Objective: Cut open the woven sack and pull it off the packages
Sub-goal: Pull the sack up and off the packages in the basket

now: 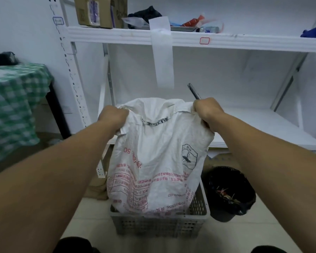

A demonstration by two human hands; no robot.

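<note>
Presently: sack [157,157], white woven plastic, crinkled, red and dark print, held upright with its lower end inside a grey perforated plastic crate [159,226] on the floor. Grip, left hand [113,115]: fingers curled, bunching the top left corner. Grip, right hand [207,110]: fingers curled round the top right corner and a slim dark tool [193,91] that sticks up. Round black-lined bin [230,194] just beside the crate; white shelf [171,38] behind.

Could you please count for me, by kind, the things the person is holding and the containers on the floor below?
woven sack, gripped by the left hand and the right hand: 1
dark slim tool, also in the right hand: 1
grey slotted crate: 1
black bin: 1
Total: 4
</note>
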